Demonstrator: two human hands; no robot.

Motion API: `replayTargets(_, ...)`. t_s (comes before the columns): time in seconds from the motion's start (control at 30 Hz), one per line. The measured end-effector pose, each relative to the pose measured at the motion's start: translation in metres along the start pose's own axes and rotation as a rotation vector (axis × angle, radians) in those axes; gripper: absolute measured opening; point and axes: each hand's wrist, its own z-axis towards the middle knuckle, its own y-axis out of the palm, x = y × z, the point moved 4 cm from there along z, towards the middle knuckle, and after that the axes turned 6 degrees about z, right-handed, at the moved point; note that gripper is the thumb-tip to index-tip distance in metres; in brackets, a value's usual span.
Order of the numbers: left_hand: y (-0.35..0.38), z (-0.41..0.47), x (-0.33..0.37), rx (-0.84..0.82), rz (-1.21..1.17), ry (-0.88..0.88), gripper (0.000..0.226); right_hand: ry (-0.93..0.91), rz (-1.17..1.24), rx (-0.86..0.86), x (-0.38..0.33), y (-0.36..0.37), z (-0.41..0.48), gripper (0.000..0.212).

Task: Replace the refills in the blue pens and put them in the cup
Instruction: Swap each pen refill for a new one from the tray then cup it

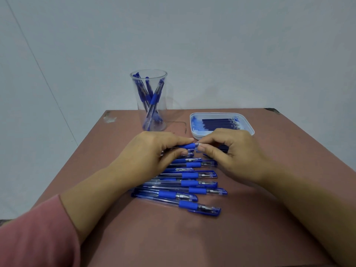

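Both hands meet over the far end of the row of pens (192, 184). The left hand (154, 151) pinches one pen (189, 145) round its blue grip, and the right hand (229, 153) pinches the silvery tip end between thumb and forefinger, seemingly to twist the nose off or on. The held pen sits just above the table (212, 237), close over the others and in front of the cup (163, 116), which already holds several pens. The nose piece is small and smooth, so it could slip from the right fingers, drop among the pens below and be hard to find. A crooked twist could cross the thread or bend the thin refill. Either wrist could nudge the row underneath and set the round barrels rolling toward the table edge. The tray (248, 128) of refills (219, 124) is stained blue, so ink may smear onto the fingers and weaken the grip. A few dark sticks (223, 148), probably refills, lie half hidden under the right hand, and used and fresh ones could get mixed up. The only writing visible is a short print on the grip of one lying pen (200, 186), too blurred to read. No brand can be made out on the cup or tray.
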Motion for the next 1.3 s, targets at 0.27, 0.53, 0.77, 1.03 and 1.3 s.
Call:
replayTargets(0.27, 0.0015, 0.0003, -0.0037, -0.006, -0.001, -0.018, 0.036, 0.113, 0.147, -0.018, 0.0009, -0.0020, -0.0007, 0.014)
replayTargets(0.53, 0.0026, 0.0002, -0.0042, -0.010, 0.004, -0.014, 0.034, 0.072, 0.128, -0.016, -0.0024, -0.0015, 0.0001, 0.020)
replayTargets(0.77, 0.0029, -0.0003, -0.0040, -0.014, 0.004, -0.020, 0.037, 0.038, 0.085, -0.010, -0.0054, -0.0015, 0.0008, 0.024)
replayTargets(1.03, 0.0037, 0.0001, -0.0030, -0.024, 0.011, -0.007, 0.036, 0.034, 0.081, -0.019, -0.0036, -0.0003, 0.0005, 0.017)
replayTargets(1.3, 0.0021, -0.0003, -0.0018, -0.018, 0.016, -0.007, 0.037, 0.061, 0.111, -0.032, -0.0048, 0.0017, 0.0016, 0.012)
